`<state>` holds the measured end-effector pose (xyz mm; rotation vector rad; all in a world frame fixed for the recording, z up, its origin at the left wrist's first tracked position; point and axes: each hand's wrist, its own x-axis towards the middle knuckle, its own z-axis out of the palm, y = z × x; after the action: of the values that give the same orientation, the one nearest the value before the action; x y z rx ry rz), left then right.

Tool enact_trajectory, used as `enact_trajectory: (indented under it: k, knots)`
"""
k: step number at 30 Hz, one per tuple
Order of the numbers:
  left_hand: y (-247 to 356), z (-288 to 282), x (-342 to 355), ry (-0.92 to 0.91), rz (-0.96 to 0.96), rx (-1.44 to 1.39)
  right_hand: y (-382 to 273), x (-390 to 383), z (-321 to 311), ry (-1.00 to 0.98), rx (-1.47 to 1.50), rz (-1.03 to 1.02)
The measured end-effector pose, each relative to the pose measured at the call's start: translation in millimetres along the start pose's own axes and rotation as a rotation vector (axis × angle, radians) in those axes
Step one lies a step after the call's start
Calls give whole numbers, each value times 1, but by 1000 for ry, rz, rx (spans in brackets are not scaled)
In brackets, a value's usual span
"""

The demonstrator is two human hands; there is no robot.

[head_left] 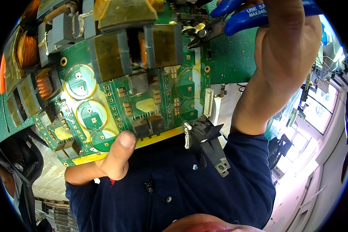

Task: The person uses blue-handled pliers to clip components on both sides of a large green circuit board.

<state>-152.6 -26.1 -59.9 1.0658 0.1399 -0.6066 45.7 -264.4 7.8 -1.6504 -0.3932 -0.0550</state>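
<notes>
head view: left hand (116,156) has its thumb clamped on the lower edge of a green, flat circuit board (166,106), center-left of the frame; right hand (284,23) grips blue-handled metal cutters (241,21), upper right. if that thumb slips, the tilting board could get scratched.

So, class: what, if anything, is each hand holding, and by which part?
The right hand holds pliers by their blue handles. The left hand has its thumb at the circuit board's near edge; its fingers are hidden, so a grip cannot be confirmed.
</notes>
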Motion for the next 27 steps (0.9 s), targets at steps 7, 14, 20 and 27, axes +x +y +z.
enact_trajectory:
  k: [7, 14, 20, 27]
  knots:
    - [3, 2, 3, -18, -20, -26, 1, -4, -2, 66, -26, -101]
    - [6, -1, 2, -39, -63, -1, 2, -10, 2, 88, -64, -136]
    - [0, -4, -3, -55, -70, -5, 1, -13, 6, 98, -92, -157]
    - [7, -7, 0, -87, -85, 56, 1, -17, 9, 121, -126, -185]
